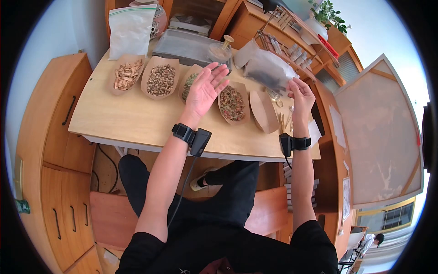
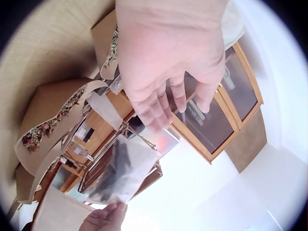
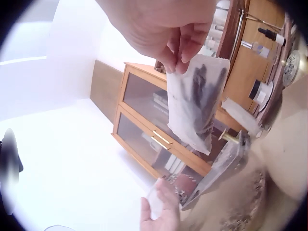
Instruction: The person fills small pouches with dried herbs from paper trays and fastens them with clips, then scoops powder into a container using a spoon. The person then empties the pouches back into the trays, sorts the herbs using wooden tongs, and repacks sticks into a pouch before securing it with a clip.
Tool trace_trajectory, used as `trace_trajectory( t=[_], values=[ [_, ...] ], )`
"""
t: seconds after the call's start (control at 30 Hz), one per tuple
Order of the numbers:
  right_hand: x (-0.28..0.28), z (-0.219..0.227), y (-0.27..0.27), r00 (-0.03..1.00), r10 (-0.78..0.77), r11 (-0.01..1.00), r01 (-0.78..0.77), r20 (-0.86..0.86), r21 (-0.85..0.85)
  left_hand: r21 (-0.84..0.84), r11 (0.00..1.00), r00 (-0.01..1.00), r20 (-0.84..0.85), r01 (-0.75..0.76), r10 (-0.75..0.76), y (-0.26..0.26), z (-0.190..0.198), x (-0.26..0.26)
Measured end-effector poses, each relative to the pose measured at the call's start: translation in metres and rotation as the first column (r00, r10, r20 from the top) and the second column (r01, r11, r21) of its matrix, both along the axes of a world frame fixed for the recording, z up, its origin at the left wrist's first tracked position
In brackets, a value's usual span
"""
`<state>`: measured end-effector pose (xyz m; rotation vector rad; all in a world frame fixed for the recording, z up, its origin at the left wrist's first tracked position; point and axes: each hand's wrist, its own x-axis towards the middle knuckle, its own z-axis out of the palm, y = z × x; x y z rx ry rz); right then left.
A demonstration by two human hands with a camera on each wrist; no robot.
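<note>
At the right side of the table my right hand [image 1: 301, 98] pinches the corner of a translucent white pouch [image 1: 270, 69] between thumb and fingertips. Dark, elongated pieces show through the pouch [image 3: 197, 98], which hangs raised from the fingers in the right wrist view. My left hand [image 1: 205, 91] is held over the table with its palm turned up, fingers spread and nothing in it. It partly covers a paper tray of green dried herb [image 1: 188, 86]. Just right of it is a tray of mixed reddish-green dried pieces [image 1: 232, 104], and beyond that a plain brown paper tray [image 1: 263, 112].
Farther left stand trays of pale wood-like slices [image 1: 127, 75] and brown chopped pieces [image 1: 160, 80]. Behind them are a zip bag [image 1: 131, 32] and a clear shallow box [image 1: 185, 49]. A rack of small bottles [image 1: 299, 55] borders the right back; wooden utensils [image 1: 285, 121] lie at right.
</note>
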<state>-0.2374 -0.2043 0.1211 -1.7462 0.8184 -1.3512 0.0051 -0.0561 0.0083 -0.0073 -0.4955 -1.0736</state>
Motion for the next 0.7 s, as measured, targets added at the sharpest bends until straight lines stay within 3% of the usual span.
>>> trace_trajectory(
  t=[0.13,0.2,0.3,0.43,0.53,0.7],
  values=[
    [0.019,0.013,0.036,0.99,0.076,0.996,-0.08,0.121,0.029,0.041,0.997,0.991,0.114,0.07,-0.074,0.001,0.006,-0.007],
    [0.034,0.01,0.05,0.981,0.107,0.993,-0.113,0.163,0.03,-0.053,0.98,0.963,0.204,0.193,-0.178,0.002,0.006,-0.01],
    [0.058,-0.001,0.07,0.959,0.193,0.973,-0.213,0.206,0.083,-0.126,0.958,0.945,0.241,0.258,-0.223,0.0,0.001,-0.013],
    [0.079,-0.02,0.092,0.95,0.251,0.945,-0.282,0.188,0.165,-0.063,0.976,0.959,0.207,0.21,-0.193,0.003,0.0,-0.011],
    [0.077,-0.028,0.091,0.959,0.262,0.947,-0.277,0.11,0.165,0.086,0.993,0.97,0.22,0.086,-0.103,0.007,0.007,-0.011],
    [0.07,-0.031,0.08,0.968,0.246,0.968,-0.247,-0.042,-0.034,0.114,0.989,0.967,0.225,0.096,-0.12,0.005,0.007,-0.013]
  ],
)
